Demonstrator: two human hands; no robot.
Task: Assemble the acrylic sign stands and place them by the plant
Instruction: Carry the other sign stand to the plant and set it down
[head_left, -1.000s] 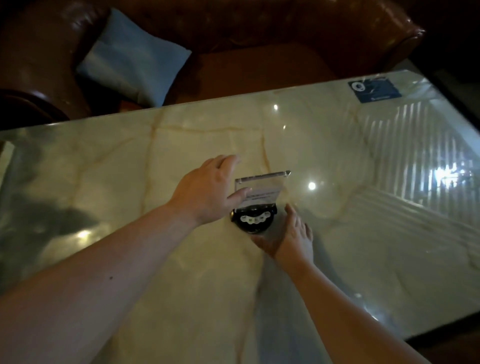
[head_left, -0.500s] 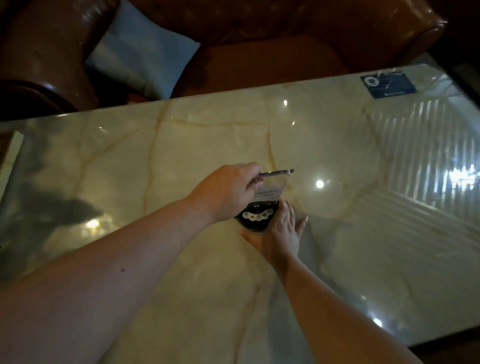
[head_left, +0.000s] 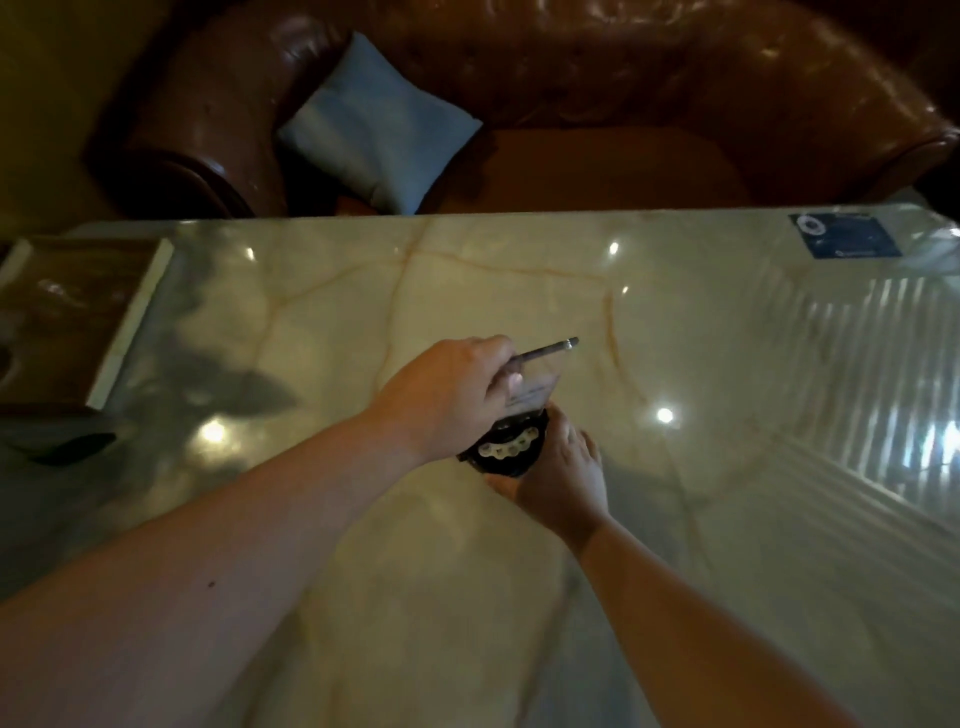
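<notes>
Mid-worktop (head_left: 363, 519): person's left hand (head_left: 447, 395), fingers pinched on top edge of clear acrylic panel (head_left: 537, 387), holds it upright over round black base (head_left: 506, 449) w/ row of pale dots. Right hand (head_left: 558, 475) cups base from right & below, fingers wrapped round it. Blue cushion (head_left: 374, 124) on brown leather sofa (head_left: 623, 93) behind; dark tray (head_left: 67, 312) at far left.

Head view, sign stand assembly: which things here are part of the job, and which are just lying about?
In the job:
- acrylic panel, gripped by the left hand
- black round base, steadied by the right hand

Lying about:
- dark framed board at the table's left end
- blue sticker on the marble table
- blue cushion on the brown sofa

No plant is visible.
</notes>
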